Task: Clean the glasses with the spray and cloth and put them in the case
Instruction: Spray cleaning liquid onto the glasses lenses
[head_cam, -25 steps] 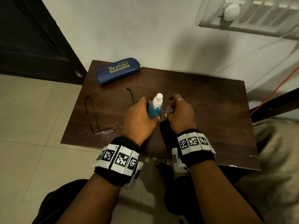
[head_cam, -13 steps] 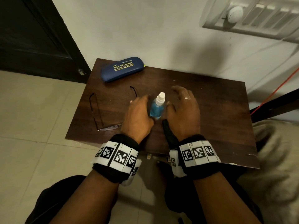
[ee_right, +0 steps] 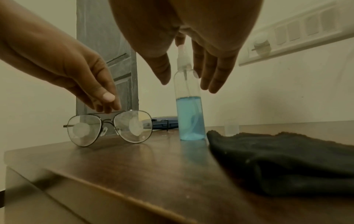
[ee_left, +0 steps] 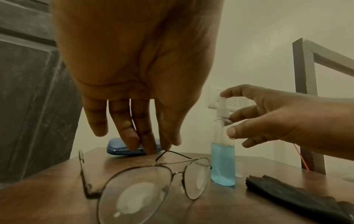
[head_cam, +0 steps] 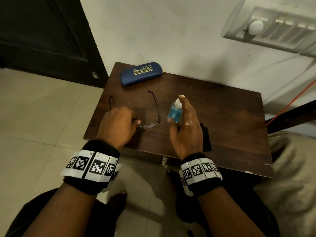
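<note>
The spray bottle (head_cam: 174, 113) (ee_left: 223, 159) (ee_right: 189, 118), clear with blue liquid, stands uncapped on the brown table (head_cam: 222, 117). My right hand (head_cam: 184, 124) (ee_left: 268, 121) (ee_right: 191, 68) straddles it. The index tip rests on the nozzle, while the thumb stands just off the bottle's side. The wire-framed glasses (head_cam: 148, 124) (ee_left: 153, 178) (ee_right: 109, 127) stand with smeared lenses and open arms. My left hand (head_cam: 119, 124) (ee_left: 145, 136) (ee_right: 95, 94) reaches down with straight fingers touching their top bar. The black cloth (head_cam: 206, 137) (ee_left: 296, 195) (ee_right: 277, 159) lies partly under my right hand. The blue case (head_cam: 141, 73) lies shut at the back left.
A small clear cap (ee_left: 239, 169) (ee_right: 231, 127) stands just behind the bottle. The table sits against a white wall with a switch panel (head_cam: 273, 31). A dark door (head_cam: 42, 31) is at the left, and tiled floor lies beyond the table's left and front edges.
My left hand let go of the bottle and moved left onto the glasses. My right hand, which held the cap a second ago, has come around the bottle with its index on the nozzle.
</note>
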{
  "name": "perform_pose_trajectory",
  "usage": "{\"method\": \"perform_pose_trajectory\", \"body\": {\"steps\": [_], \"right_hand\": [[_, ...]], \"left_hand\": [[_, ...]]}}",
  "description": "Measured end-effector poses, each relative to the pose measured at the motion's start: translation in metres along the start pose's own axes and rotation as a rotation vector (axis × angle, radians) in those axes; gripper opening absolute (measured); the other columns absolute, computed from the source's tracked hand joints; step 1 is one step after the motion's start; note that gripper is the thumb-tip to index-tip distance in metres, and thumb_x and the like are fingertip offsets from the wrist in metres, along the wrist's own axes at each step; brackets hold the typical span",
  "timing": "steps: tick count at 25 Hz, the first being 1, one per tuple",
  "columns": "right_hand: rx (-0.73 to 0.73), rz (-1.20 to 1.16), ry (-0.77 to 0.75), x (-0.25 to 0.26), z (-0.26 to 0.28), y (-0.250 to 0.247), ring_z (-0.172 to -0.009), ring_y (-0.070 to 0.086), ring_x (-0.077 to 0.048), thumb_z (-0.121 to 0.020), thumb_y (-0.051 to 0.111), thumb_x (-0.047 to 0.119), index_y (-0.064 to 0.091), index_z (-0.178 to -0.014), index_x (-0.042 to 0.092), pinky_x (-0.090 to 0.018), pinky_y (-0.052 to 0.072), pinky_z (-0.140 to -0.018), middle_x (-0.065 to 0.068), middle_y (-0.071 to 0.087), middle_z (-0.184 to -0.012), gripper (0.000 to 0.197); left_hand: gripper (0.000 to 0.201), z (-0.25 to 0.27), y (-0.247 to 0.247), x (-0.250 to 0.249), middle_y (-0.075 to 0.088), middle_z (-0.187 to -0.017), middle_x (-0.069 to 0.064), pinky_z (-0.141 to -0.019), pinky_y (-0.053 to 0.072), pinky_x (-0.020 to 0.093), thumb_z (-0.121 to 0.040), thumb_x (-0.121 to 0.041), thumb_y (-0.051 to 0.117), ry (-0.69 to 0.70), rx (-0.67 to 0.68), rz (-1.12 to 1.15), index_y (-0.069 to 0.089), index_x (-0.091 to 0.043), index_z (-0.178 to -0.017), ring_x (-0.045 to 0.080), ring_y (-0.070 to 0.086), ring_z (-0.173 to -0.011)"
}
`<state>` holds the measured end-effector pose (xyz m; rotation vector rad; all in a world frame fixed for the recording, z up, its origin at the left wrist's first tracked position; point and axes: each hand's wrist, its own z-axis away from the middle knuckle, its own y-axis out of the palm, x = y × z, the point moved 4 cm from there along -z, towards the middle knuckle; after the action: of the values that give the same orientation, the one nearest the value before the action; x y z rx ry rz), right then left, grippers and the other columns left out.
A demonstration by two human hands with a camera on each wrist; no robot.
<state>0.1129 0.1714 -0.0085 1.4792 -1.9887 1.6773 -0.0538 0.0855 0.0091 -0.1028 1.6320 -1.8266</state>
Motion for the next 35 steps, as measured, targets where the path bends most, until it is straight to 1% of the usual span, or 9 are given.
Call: {"method": "perform_pose_trajectory", "body": {"steps": [5,8,13,18,20,25,29,31,35], "right_hand": [[-0.056,-0.055,0.011,-0.003,-0.011,0.012,-0.114,0.055,-0.026,-0.081,0.068,-0.002,0.034,-0.129,0.026,-0.042,0.054,-0.088,-0.014,0.05,-0.131,0.065],[-0.028,-0.043,0.057,-0.005,-0.015,0.017,-0.112,0.053,-0.025,-0.081,0.072,0.005,0.028,-0.134,0.033,-0.037,0.052,-0.086,-0.009,0.054,-0.125,0.074],[0.051,0.076,-0.051,-0.003,-0.015,0.023,-0.103,0.056,-0.029,-0.082,0.071,0.012,0.016,-0.143,0.031,-0.049,0.051,-0.085,-0.015,0.057,-0.119,0.084],[0.089,-0.105,0.0,0.019,-0.013,0.013,-0.082,0.06,-0.013,-0.09,0.061,0.019,0.003,-0.146,0.037,-0.023,0.051,-0.063,-0.014,0.058,-0.12,0.083],[0.132,-0.241,-0.005,0.039,-0.012,0.005,-0.07,0.064,-0.012,-0.091,0.054,0.027,0.0,-0.146,0.043,-0.025,0.055,-0.057,-0.013,0.063,-0.113,0.079],[0.148,-0.425,-0.206,0.089,-0.01,0.0,-0.078,0.063,-0.01,-0.079,0.06,0.018,0.025,-0.141,0.031,-0.031,0.057,-0.066,0.025,0.051,-0.12,0.072],[0.145,-0.331,-0.263,0.097,-0.017,0.014,-0.074,0.061,-0.012,-0.079,0.062,0.012,0.016,-0.144,0.033,-0.035,0.058,-0.067,0.004,0.057,-0.106,0.083],[0.155,-0.266,-0.29,0.097,-0.019,0.019,-0.066,0.057,-0.015,-0.081,0.054,0.016,0.018,-0.146,0.031,-0.039,0.056,-0.06,-0.001,0.057,-0.092,0.077],[0.113,-0.246,-0.347,0.1,-0.019,0.019,-0.07,0.058,-0.018,-0.082,0.052,0.02,0.031,-0.14,0.021,-0.037,0.056,-0.059,-0.009,0.059,-0.097,0.062]], "left_hand": [[0.021,0.0,0.003,0.005,0.066,-0.086,0.0,-0.079,0.049,0.036,-0.089,-0.04,0.059,0.013,0.076,-0.085,0.07,-0.022,-0.09,0.017,0.06,-0.082],[0.021,-0.002,0.005,-0.001,0.054,-0.077,-0.002,-0.083,0.043,0.037,-0.087,-0.041,0.06,0.015,0.071,-0.188,0.064,-0.02,-0.084,0.017,0.052,-0.079],[0.016,0.001,0.008,-0.009,0.053,-0.083,-0.001,-0.085,0.037,0.035,-0.088,-0.038,0.06,0.029,0.057,-0.245,0.062,-0.022,-0.088,0.02,0.057,-0.088],[0.016,0.005,-0.015,0.005,0.061,-0.091,-0.002,-0.095,0.036,0.04,-0.089,-0.036,0.055,0.008,-0.083,-0.165,0.063,-0.023,-0.093,0.02,0.057,-0.092],[0.013,0.011,-0.033,0.02,0.064,-0.089,-0.002,-0.095,0.04,0.042,-0.088,-0.033,0.056,0.009,-0.203,-0.07,0.065,-0.024,-0.092,0.02,0.06,-0.088],[0.013,0.028,-0.058,0.042,0.069,-0.074,0.0,-0.074,0.051,0.034,-0.085,-0.023,0.062,-0.051,-0.346,0.312,0.07,-0.017,-0.078,0.018,0.063,-0.071],[0.018,0.028,-0.072,0.064,0.068,-0.066,-0.001,-0.064,0.045,0.013,-0.087,-0.014,0.061,-0.118,-0.388,0.498,0.07,-0.013,-0.072,0.008,0.062,-0.064],[0.017,0.028,-0.08,0.078,0.069,-0.07,0.002,-0.065,0.048,0.02,-0.086,-0.01,0.061,-0.159,-0.44,0.549,0.072,-0.011,-0.074,0.011,0.063,-0.067],[0.016,0.026,-0.083,0.084,0.071,-0.072,0.004,-0.065,0.047,0.022,-0.085,-0.011,0.062,-0.181,-0.464,0.504,0.074,-0.009,-0.074,0.015,0.063,-0.068]]}}
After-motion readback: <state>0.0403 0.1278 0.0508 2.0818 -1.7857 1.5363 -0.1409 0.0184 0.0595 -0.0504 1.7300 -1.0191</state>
